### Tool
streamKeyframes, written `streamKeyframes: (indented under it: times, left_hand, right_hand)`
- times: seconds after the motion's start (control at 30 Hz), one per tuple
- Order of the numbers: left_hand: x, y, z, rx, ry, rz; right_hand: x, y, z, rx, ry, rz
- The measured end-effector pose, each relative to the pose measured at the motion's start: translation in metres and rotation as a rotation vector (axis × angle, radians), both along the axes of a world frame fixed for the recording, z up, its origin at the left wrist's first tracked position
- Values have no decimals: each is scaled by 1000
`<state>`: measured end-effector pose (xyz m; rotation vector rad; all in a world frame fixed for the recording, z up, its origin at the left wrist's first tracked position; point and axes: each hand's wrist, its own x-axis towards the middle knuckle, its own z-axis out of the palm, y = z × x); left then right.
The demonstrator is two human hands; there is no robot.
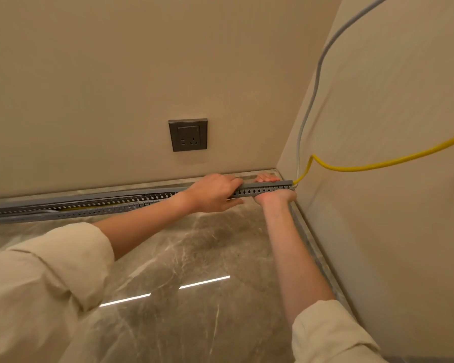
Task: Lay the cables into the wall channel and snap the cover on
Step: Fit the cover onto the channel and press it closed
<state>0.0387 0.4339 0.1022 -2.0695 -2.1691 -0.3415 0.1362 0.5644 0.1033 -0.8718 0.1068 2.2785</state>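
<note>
Both hands are on the right end of a grey slotted channel (262, 190) that lies on the marble floor (194, 258) at the foot of the back wall (116, 74). Left hand (212, 193) rests palm-down over the channel, fingers extended and loosely curled across its top edge, thumb on the floor side. Right hand (273, 188) is wrapped around the channel near the corner, fingertips showing above it and the heel of the hand below; the grip is closed on the channel.

Channel long axis runs left to right along the back wall, its right end pointing into the room corner and nearly meeting the side wall (391, 153). Keyhole-shaped slots line its near wall. Toward the left it is open on top, with a strip of yellow visible inside.

Yellow cable (364, 167) and grey cable (316, 82) enter the channel's right end at the corner; both rise away along the side wall.

Dark socket (188, 134) is mounted on the back wall above the channel. No legible writing or brand is seen.

Cream sleeves (50, 271) are rolled above both forearms.
</note>
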Motion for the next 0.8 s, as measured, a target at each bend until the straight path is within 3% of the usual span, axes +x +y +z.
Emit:
streamKeyframes:
  times: [0.27, 0.43, 0.53, 0.67, 0.8]
  left_hand:
    - [16, -12, -10, 149, 46, 80]
    - [19, -14, -16, 218, 93, 82]
    - [17, -14, -21, 224, 84, 88]
    - [7, -13, -20, 111, -98, 113]
    - [-11, -20, -21, -160, -330, 237]
  right_hand:
    - [0, -4, 5, -24, -198, -46]
    - [0, -1, 0, -10, -165, -61]
    - [0, 3, -9, -4, -44, -48]
    - [4, 8, -31, 7, 125, 39]
    - [5, 18, -48, -31, 91, 71]
